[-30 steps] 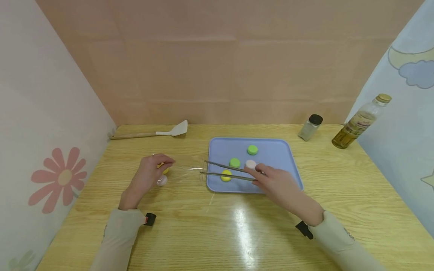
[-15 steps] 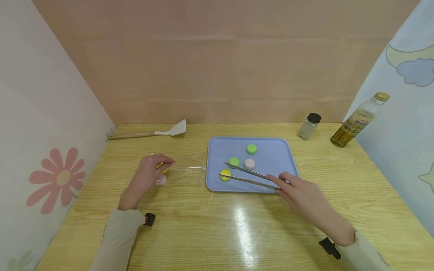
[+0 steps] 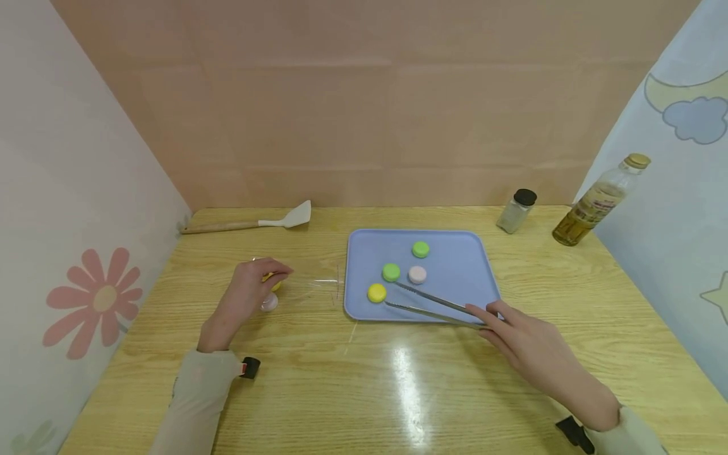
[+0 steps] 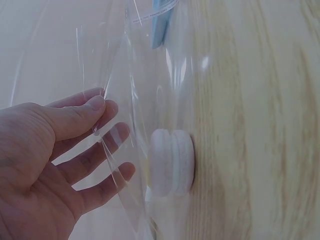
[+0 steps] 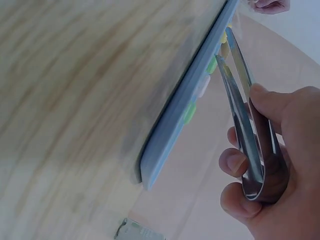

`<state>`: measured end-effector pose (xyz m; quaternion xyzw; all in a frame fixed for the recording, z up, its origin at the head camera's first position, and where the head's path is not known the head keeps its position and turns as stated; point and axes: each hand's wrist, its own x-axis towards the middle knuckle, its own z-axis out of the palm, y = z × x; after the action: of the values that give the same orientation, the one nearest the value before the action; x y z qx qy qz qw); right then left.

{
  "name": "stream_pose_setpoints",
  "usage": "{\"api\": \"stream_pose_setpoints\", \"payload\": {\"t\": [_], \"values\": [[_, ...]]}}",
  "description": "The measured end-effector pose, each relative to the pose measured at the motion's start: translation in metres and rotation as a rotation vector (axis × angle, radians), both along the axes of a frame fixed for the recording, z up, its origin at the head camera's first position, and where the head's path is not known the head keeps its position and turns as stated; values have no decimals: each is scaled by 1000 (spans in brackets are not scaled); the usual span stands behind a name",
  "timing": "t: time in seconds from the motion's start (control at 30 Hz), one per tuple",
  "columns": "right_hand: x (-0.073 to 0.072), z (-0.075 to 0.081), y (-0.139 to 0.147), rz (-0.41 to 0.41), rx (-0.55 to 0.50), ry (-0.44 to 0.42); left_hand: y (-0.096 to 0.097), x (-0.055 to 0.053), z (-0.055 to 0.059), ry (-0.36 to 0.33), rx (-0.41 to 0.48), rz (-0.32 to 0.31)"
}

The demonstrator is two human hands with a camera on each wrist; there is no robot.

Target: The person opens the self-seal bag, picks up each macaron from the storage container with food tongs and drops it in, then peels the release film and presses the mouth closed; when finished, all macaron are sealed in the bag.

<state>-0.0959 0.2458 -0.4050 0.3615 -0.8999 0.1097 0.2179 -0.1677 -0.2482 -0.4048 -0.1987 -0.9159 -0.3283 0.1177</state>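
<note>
My left hand (image 3: 241, 303) pinches the edge of a clear plastic bag (image 4: 172, 95) between thumb and forefinger, its other fingers spread behind the film. A pale pink macaron (image 4: 172, 162) shows through the plastic; something yellow beside it is mostly hidden. My right hand (image 3: 540, 351) holds metal tongs (image 3: 432, 297). Their tips are apart, with nothing between them, over the blue tray (image 3: 461, 259), just right of a yellow macaron (image 3: 376, 293). Also on the tray are a green macaron (image 3: 390, 272), a pink macaron (image 3: 418, 275) and another green macaron (image 3: 421, 249) farther back.
A spatula (image 3: 296, 215) with a wooden handle lies at the back left of the wooden table (image 3: 318, 392). Toward the back right stand a black-lidded jar (image 3: 514, 215) and an oil bottle (image 3: 594, 205). Walls bound the table at the back and both sides.
The right hand has drawn the tongs rightward and toward me, away from the bag's mouth and back over the tray. The left hand has stayed in place on the bag.
</note>
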Motion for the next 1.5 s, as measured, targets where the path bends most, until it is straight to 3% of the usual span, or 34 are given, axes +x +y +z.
{"api": "stream_pose_setpoints", "payload": {"t": [0.4,0.7,1.1,1.5], "values": [[-6,-7,-5,0,14,-91,0,0,1,18,-10,-1],[-14,-8,-17,-16,-5,-73,-1,0,2,1,-8,4],[-21,-9,-26,-3,-40,-144,0,-2,1,6,-1,2],[-23,-11,-26,38,-66,-59,1,-1,1,11,-9,-4]]}}
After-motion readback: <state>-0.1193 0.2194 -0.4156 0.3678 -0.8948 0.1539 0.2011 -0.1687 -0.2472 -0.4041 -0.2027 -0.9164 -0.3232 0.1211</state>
